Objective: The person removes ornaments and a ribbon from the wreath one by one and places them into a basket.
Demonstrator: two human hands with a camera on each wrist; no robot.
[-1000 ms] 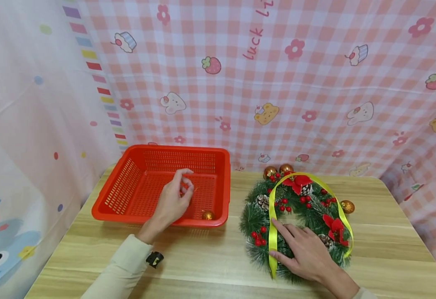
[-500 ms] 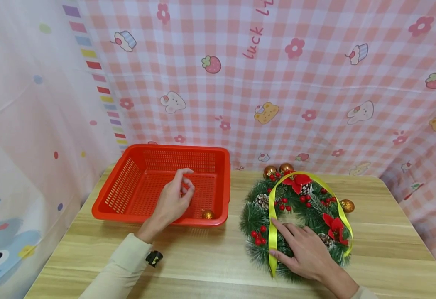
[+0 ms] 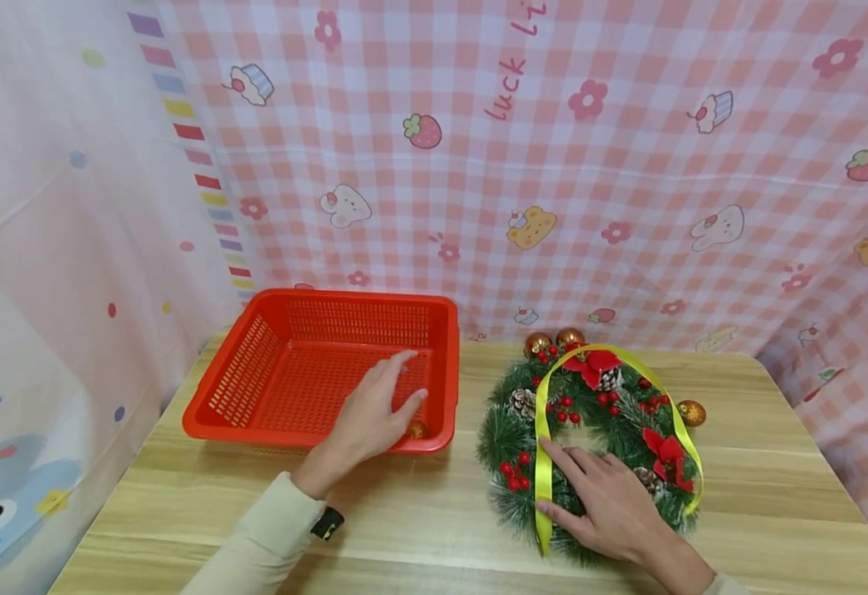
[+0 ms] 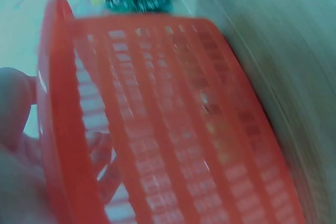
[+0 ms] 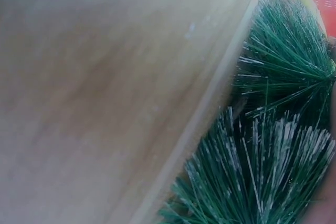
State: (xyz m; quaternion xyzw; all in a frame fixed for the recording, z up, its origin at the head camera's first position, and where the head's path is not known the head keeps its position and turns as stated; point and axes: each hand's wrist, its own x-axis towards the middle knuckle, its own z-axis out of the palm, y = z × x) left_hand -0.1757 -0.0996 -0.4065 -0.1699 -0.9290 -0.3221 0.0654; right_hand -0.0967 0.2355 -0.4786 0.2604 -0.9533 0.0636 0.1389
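Note:
My left hand (image 3: 370,413) reaches over the front wall of the red plastic basket (image 3: 445,364), thumb and index finger spread apart. A gold glitter ball ornament (image 3: 417,430) lies in the basket's front right corner, just below the thumb; whether they touch I cannot tell. In the left wrist view, some fingers (image 4: 102,156) show through the basket's slots. My right hand (image 3: 612,504) rests on the green Christmas wreath (image 3: 504,413), its fingers extended. Its index finger and thumb touch the yellow ribbon (image 3: 544,479), which loops over the wreath.
Two gold balls (image 3: 537,343) sit behind the wreath, and another gold ball (image 3: 692,412) lies at its right. Red poinsettias (image 3: 668,459), berries and pinecones decorate the wreath. A wooden table (image 3: 419,529) bears everything, with a pink checked curtain (image 3: 479,190) behind it.
My left hand has moved right and toward the gold ball in the basket's corner, and its bent thumb and index finger have spread. My right hand has stayed on the wreath and ribbon.

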